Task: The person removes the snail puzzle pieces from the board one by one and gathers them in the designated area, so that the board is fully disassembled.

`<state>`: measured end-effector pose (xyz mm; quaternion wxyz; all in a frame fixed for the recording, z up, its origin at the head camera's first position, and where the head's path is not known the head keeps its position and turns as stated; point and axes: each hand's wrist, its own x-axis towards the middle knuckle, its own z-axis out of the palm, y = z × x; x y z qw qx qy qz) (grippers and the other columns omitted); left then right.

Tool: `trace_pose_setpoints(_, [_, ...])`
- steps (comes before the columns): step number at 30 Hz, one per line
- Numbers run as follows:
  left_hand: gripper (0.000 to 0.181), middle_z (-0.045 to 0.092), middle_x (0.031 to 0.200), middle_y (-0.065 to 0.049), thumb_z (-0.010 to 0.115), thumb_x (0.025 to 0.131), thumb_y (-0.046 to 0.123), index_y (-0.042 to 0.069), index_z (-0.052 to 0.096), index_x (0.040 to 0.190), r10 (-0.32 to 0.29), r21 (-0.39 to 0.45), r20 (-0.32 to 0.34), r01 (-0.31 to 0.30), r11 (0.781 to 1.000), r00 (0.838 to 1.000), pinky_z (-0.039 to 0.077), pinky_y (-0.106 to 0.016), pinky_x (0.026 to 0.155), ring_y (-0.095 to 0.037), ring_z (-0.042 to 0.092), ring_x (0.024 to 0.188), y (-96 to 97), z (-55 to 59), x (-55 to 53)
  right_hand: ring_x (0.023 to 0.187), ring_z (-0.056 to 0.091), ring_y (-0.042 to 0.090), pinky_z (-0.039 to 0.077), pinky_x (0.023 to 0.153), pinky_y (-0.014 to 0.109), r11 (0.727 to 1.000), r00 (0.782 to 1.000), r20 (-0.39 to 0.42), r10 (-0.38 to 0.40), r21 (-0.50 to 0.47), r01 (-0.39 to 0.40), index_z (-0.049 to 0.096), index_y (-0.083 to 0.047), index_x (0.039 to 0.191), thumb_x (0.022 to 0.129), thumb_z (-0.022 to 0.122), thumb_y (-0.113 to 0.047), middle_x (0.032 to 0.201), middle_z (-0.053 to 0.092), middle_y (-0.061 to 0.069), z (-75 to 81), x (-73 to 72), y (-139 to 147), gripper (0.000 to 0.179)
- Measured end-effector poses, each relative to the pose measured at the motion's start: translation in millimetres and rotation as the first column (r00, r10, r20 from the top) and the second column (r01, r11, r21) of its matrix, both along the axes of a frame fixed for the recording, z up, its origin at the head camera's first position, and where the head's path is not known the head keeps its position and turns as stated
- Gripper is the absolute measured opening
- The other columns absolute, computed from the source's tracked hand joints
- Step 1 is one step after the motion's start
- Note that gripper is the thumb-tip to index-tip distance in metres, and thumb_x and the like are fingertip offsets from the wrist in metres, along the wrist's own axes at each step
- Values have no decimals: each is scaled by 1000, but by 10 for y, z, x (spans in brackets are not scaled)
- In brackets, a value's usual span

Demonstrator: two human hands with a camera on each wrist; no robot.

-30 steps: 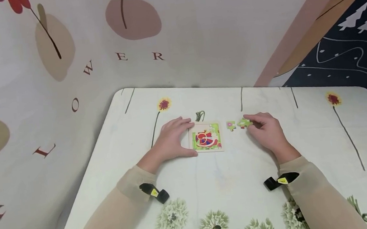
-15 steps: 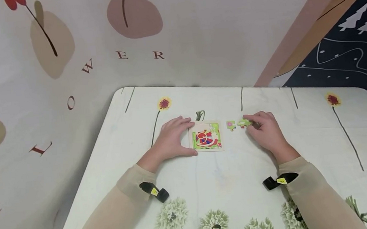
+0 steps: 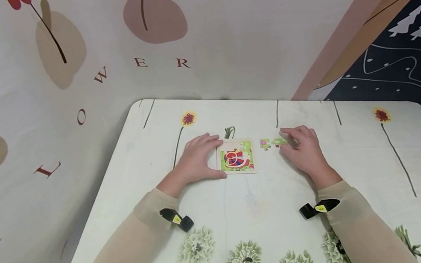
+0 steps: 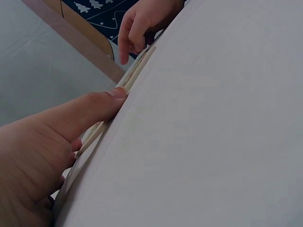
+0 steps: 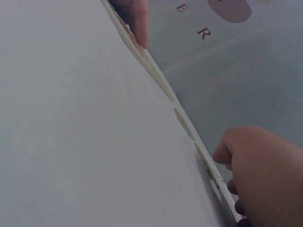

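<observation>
A small square wooden jigsaw puzzle board [image 3: 244, 171] with a red, blue and green snail-like picture lies on the table. My left hand [image 3: 197, 159] holds it across its left side, thumb on the near edge and fingers at the far edge. To the board's right lie two loose puzzle pieces: a green one with a pink flower [image 3: 265, 144] and a green-and-red puzzle piece [image 3: 279, 141]. Over the latter hovers my right hand [image 3: 306, 150], its index finger and thumb apart at either side; the right wrist view shows the thumb [image 5: 221, 153] just above it.
A white cloth with printed flowers covers the table [image 3: 253, 204]. Behind it stands a pale wall hanging [image 3: 235, 63] with letters, and a dark blue printed panel [image 3: 398, 63] at the right. A black camera [image 3: 178, 220] is strapped to each wrist.
My right hand's index finger and thumb have spread apart at the green-and-red piece, and the hand has shifted slightly left. The left hand and the board have stayed in place.
</observation>
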<state>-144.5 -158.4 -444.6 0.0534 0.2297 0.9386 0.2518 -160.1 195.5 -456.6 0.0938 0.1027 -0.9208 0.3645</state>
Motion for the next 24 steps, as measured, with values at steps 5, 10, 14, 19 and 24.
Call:
trace_pose_setpoints(5, [105, 45, 166, -6, 95, 70, 57, 13, 56, 156, -3, 0, -2, 3, 1000, 1000, 21, -61, 124, -32, 28, 158, -1, 14, 1, 113, 47, 43, 34, 98, 58, 998, 995, -97, 10, -57, -16, 74, 1, 129, 88, 68, -4, 111, 61, 20, -5, -23, -49, 42])
trace_pose_setpoints(10, [104, 45, 166, -6, 95, 70, 57, 13, 56, 156, -2, 0, 0, 2, 1000, 1000, 22, -61, 124, -32, 28, 158, 4, 19, -2, 113, 48, 42, 27, 103, 64, 997, 991, -134, 11, -72, -21, 76, -1, 125, 89, 68, -4, 110, 62, 19, 26, -22, -175, 37])
trace_pose_setpoints(14, [104, 46, 166, -6, 95, 70, 56, 13, 57, 156, -3, 2, -4, 3, 1000, 1000, 23, -62, 124, -33, 29, 158, -2, 15, -1, 114, 48, 40, 27, 103, 64, 998, 992, -122, 20, -50, -26, 77, -3, 123, 90, 70, -6, 111, 62, 16, 44, -17, -299, 34])
trace_pose_setpoints(19, [104, 45, 166, -5, 95, 70, 58, 13, 56, 156, -2, 1, -1, 2, 1000, 1000, 22, -61, 124, -32, 28, 158, -2, 4, -3, 113, 47, 39, 28, 97, 62, 998, 991, -124, 54, -19, -57, 78, -5, 122, 92, 76, -13, 111, 61, 14, 43, -11, -427, 31])
trace_pose_setpoints(24, [105, 45, 166, -5, 95, 70, 59, 13, 56, 156, -3, 5, -7, 3, 1000, 1000, 22, -61, 124, -32, 29, 158, 1, 7, -2, 113, 46, 38, 27, 97, 61, 995, 986, -130, 103, 25, -100, 78, -6, 123, 94, 77, -20, 111, 61, 12, 52, -1, -551, 31])
